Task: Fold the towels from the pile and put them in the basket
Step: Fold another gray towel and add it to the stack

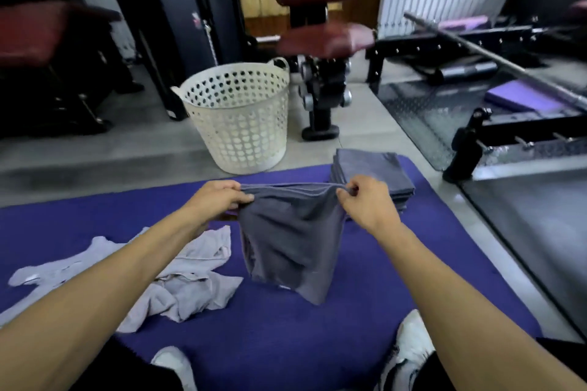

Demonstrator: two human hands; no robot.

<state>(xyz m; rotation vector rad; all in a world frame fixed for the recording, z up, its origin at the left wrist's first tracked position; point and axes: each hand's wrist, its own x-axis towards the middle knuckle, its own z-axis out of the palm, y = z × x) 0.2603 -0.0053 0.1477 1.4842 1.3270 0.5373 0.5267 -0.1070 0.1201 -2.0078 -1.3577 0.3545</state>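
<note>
Both hands, the left hand [219,200] and right hand [368,203], pinch the top corners of a dark towel [290,241] hanging over the purple mat [365,311], mid-fold; next, I think, halve it before the basket [241,117].
</note>
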